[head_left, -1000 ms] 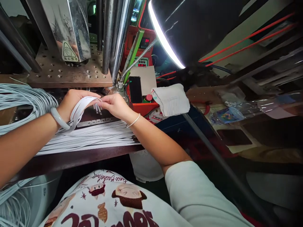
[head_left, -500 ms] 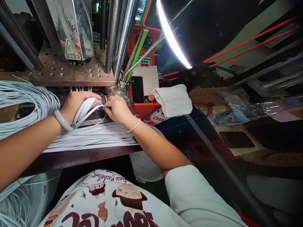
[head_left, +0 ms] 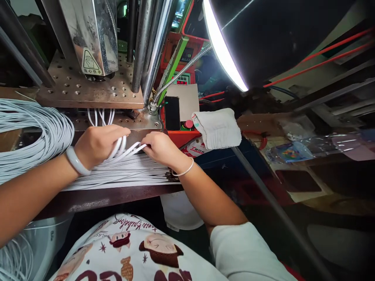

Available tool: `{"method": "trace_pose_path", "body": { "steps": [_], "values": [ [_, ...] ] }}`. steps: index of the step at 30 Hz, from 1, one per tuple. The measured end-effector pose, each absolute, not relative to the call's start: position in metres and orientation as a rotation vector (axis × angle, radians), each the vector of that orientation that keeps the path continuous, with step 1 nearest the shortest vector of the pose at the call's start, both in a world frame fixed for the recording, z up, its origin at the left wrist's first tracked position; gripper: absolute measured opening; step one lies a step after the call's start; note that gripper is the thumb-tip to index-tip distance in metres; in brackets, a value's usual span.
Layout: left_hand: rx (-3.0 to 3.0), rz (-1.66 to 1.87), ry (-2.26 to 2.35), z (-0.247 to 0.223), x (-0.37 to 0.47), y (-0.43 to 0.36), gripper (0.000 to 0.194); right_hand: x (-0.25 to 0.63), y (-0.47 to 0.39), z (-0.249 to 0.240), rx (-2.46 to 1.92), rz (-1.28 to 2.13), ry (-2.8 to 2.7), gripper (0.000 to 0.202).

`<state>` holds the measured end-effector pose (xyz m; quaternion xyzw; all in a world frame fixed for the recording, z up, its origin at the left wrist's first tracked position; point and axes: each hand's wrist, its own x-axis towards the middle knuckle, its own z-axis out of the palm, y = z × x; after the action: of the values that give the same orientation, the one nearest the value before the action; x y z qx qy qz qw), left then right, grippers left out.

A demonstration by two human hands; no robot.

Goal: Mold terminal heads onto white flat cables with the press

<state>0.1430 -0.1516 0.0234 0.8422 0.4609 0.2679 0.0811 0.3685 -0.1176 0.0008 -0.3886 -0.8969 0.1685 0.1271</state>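
In front of the metal press (head_left: 96, 88), both of my hands grip white cables (head_left: 124, 153). My left hand (head_left: 98, 142) is closed around the bundle, which bends out between its fingers. My right hand (head_left: 159, 147) pinches the strands a little to the right, with its fingers closed on them. The cables stretch across the short gap between the hands. Beneath them, many straight white cables (head_left: 137, 173) lie along the front of the bench. Other white cable ends (head_left: 101, 117) hang below the press plate, behind my left hand.
A large coil of white cable (head_left: 32, 132) lies left. To the right are a phone (head_left: 172, 113), a red button (head_left: 189, 124), a folded white cloth (head_left: 217, 128) on a pole and a lit lamp (head_left: 222, 47). A tub of cable (head_left: 49, 242) stands below left.
Both hands have come lower and nearer the bench front. My right hand has moved right, away from the left, drawing out the cable strands between them.
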Motion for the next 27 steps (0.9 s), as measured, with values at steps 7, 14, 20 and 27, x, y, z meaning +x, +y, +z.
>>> {"method": "trace_pose_path", "body": {
  "steps": [7, 14, 20, 27],
  "values": [
    [2.439, 0.894, 1.272, -0.008, 0.142, -0.154, 0.030, 0.368, -0.123, -0.041, -0.875, 0.786, -2.213, 0.023],
    [2.271, 1.105, 1.194, -0.007, 0.138, -0.166, 0.019, 0.366, -0.133, -0.037, -0.850, 0.622, -2.346, 0.025],
    [2.602, 1.072, 1.084, -0.009, 0.136, -0.165, 0.031, 0.359, -0.142, -0.038, -0.790, 0.397, -2.458, 0.029],
    [2.705, 0.965, 0.916, -0.013, 0.135, -0.172, 0.033, 0.367, -0.142, -0.043, -0.883, 0.594, -2.142, 0.025]
  ]
}}
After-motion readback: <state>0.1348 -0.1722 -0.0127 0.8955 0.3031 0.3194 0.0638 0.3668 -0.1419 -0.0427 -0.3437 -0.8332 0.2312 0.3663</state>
